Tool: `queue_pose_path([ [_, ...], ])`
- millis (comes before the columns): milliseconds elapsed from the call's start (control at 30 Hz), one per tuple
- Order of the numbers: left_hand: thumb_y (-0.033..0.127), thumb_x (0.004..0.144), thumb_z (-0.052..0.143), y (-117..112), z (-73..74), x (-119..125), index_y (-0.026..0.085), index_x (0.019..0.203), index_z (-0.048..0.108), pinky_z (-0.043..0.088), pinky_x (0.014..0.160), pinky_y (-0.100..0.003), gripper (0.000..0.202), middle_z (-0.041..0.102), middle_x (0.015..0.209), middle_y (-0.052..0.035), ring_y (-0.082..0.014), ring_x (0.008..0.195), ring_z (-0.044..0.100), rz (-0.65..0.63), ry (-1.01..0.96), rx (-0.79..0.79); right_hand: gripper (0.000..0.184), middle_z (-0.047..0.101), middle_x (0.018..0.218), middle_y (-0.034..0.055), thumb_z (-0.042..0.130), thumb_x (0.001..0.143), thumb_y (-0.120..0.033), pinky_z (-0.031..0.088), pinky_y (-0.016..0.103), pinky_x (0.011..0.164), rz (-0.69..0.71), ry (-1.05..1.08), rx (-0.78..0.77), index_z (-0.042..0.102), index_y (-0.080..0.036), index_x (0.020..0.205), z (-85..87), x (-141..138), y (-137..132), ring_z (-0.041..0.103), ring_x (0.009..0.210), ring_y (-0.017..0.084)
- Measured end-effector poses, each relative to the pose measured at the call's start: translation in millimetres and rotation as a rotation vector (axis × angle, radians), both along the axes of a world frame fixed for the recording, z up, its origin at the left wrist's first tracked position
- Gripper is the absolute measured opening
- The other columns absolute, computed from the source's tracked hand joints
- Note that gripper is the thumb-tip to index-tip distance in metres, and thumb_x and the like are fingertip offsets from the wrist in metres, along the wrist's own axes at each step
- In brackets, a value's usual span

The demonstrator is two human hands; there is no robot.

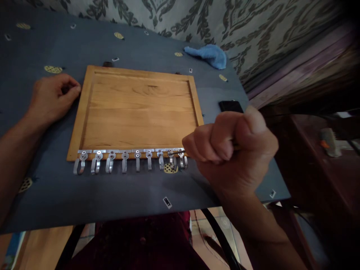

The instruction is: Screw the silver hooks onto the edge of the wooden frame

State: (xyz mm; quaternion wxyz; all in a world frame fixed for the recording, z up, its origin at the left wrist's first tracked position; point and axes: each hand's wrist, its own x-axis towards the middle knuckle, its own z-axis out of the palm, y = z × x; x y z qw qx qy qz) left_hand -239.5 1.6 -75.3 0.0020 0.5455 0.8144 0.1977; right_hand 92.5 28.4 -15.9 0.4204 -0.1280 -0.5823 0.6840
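Observation:
My right hand (233, 150) is closed in a fist around a screwdriver, whose handle is hidden by the fingers. Its thin metal shaft (178, 152) points left to a screw on one of the right-hand hooks. A row of silver metal hooks (124, 161) on a strip runs along the near edge of a framed wooden board (140, 108), with the hooks hanging past that edge. At the board's left side, my left hand (53, 95) rests on the table with curled fingers, thumb and forefinger together close to the frame. Whether anything is between them is hidden.
The board lies on a table with a grey-blue pineapple-print cover (135, 195). A blue cloth (209, 55) is at the back, beside a patterned curtain (191, 18). A black phone-like object (230, 106) lies right of the board. Dark red furniture (317, 150) stands beyond the table's right edge.

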Motion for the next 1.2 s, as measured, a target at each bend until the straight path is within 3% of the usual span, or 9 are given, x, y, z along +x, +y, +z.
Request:
queue_pose_path([
  [433, 0.063, 0.084, 0.026, 0.1, 3.1, 2.8, 0.012, 0.103, 0.063, 0.034, 0.07, -0.019, 0.066, 0.049, 0.076, 0.005, -0.0028, 0.064, 0.038, 0.014, 0.025, -0.026, 0.049, 0.024, 0.042, -0.0073, 0.054, 0.093, -0.032, 0.022, 0.027, 0.037, -0.03, -0.018, -0.005, 0.033, -0.021, 0.05, -1.3, -2.8, -4.3, 0.021, 0.035, 0.007],
  [800, 0.056, 0.083, 0.031, 0.0, -0.4, -2.1, 0.011, 0.102, 0.064, 0.033, 0.07, -0.02, 0.059, 0.052, 0.078, 0.0038, -0.0032, 0.064, 0.039, 0.005, 0.006, -0.001, 0.052, 0.021, 0.044, -0.0075, 0.058, 0.092, -0.035, 0.02, 0.028, 0.036, -0.219, 0.011, -0.005, 0.033, -0.021, 0.048, -1.0, -8.0, -14.4, 0.019, 0.036, 0.006],
  [1000, 0.062, 0.086, 0.025, 0.5, 1.5, 1.3, 0.013, 0.102, 0.062, 0.036, 0.072, -0.021, 0.063, 0.048, 0.076, 0.0048, -0.0039, 0.065, 0.04, 0.014, 0.051, -0.042, 0.062, 0.014, 0.044, -0.0079, 0.067, 0.086, -0.038, 0.015, 0.024, 0.033, -0.438, 0.073, -0.058, 0.023, -0.019, 0.046, 3.3, -23.8, -20.3, 0.018, 0.034, 0.004],
  [1200, 0.057, 0.084, 0.03, 0.6, 0.2, -0.8, 0.013, 0.101, 0.062, 0.038, 0.074, -0.024, 0.057, 0.05, 0.078, 0.0024, -0.0057, 0.065, 0.041, 0.004, 0.022, -0.021, 0.064, 0.01, 0.042, -0.0084, 0.067, 0.085, -0.045, 0.012, 0.023, 0.029, -0.479, 0.032, -0.02, 0.021, -0.019, 0.048, 22.7, -11.5, -12.4, 0.01, 0.031, 0.005],
])
